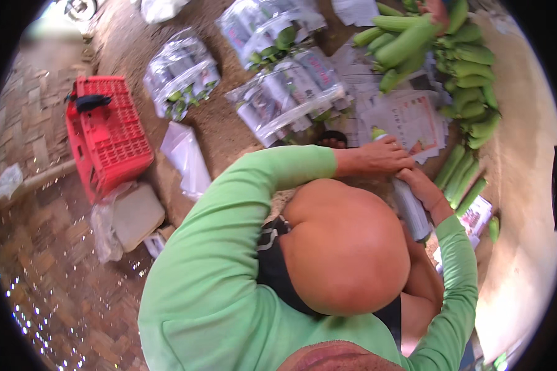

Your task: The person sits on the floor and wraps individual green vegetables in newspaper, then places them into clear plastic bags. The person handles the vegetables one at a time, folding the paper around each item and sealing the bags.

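Just past my bent knee, a long green vegetable is rolled in printed paper, with its green tip showing at the far end. My left hand is closed over the upper part of this roll. Lower down, my right hand wraps round it, close against the left fingers. The roll's near end slopes down toward my right leg. Loose printed sheets lie flat just beyond my hands. Beside them on the right are unwrapped long green gourd-like vegetables.
Clear plastic bags of paper-wrapped vegetables lie on the ground ahead, another such bag left of them. A red plastic crate stands at the left near a folded plastic sheet. More green vegetables are heaped far right, along a pale wall.
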`<state>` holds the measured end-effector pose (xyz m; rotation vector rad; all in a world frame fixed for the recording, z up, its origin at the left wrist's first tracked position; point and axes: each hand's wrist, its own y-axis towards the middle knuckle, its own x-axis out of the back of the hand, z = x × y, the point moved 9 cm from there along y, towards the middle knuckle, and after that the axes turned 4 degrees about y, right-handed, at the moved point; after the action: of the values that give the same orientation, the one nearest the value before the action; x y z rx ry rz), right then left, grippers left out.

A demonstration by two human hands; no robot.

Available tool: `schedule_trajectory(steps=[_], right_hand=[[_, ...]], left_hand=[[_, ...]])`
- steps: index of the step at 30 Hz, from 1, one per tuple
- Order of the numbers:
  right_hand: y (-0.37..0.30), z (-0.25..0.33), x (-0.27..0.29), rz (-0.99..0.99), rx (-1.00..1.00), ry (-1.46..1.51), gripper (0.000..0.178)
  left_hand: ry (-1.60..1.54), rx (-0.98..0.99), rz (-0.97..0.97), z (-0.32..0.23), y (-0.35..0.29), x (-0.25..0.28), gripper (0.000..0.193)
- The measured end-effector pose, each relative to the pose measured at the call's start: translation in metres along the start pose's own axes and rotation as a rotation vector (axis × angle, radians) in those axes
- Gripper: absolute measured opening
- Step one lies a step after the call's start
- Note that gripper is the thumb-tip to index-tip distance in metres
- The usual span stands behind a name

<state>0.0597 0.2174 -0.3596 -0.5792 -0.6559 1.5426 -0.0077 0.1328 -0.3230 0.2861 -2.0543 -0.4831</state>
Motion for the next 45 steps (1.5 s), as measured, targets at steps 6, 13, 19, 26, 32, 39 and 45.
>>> schedule_trajectory(steps=[6,13,19,26,32,39,45], right_hand=[[-0.035,0.046,-0.027,0.193,-0.103,-0.411,0.055],[-0.034,0.111,-0.048,-0.222,0.473,-1.23,0.066],[0.0,0.123,-0.065,-0.002,0.182,-0.914,0.056],[0.02,0.141,-0.128,0.097,0.311,-1.074,0.048],[-0.013,0.209,-0.184,-0.347,1.136,-1.567,0.031],[0.023,0.196,-0.189,0.032,0.925,-1.038,0.042],[0.04,0.22,-0.22,0.007,0.714,-1.236,0.058]], left_hand=[[-0.291,0.066,0.256,-0.015,0.0,0.037,0.081],[-0.974,0.572,0.602,0.031,-0.046,0.036,0.082],[-0.09,0.555,0.596,0.022,-0.047,0.117,0.075],[-0.068,0.669,0.643,0.032,-0.116,0.135,0.06],[-0.997,0.889,0.651,0.04,-0.222,0.142,0.066],[-0.056,0.717,0.629,0.073,-0.219,0.215,0.067],[-0.261,0.801,0.807,0.092,-0.245,0.241,0.069]])
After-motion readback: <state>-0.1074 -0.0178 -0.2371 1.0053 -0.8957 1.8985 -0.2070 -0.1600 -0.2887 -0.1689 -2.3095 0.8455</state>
